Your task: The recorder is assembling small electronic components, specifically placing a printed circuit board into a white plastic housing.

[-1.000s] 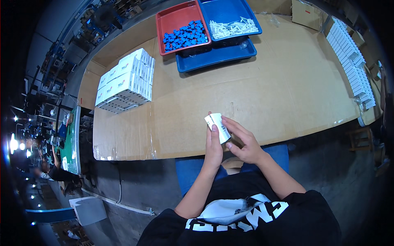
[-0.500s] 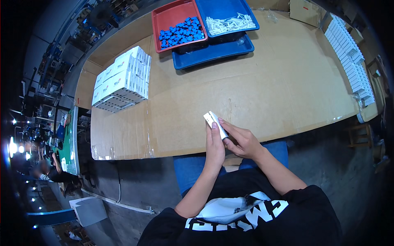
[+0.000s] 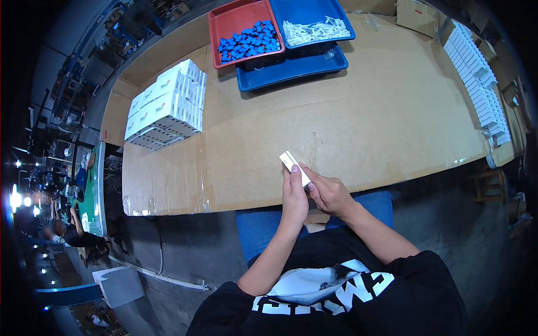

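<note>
Over the near edge of the cardboard-covered table [image 3: 386,106], both my hands are closed around a small white box [image 3: 290,161]. My left hand [image 3: 294,197] grips its left side, thumb lying along the face. On the other side, my right hand [image 3: 333,195] presses its fingers against the box's right edge and lower end. The box tilts with its far end up and to the left, where small dark marks and a narrow seam show. Its lower part is hidden by my fingers.
A block of stacked white boxes [image 3: 162,106] stands at the left. At the back are a red tray [image 3: 217,33] of blue plastic pieces, a blue tray [image 3: 350,31] of white sticks, and another blue tray [image 3: 291,75] beneath. White boxes [image 3: 473,78] line the right edge.
The gap along the box's upper end has narrowed, and its lid side now lies flatter. My right fingers have drawn in slightly lower along it. The left hand keeps its hold.
</note>
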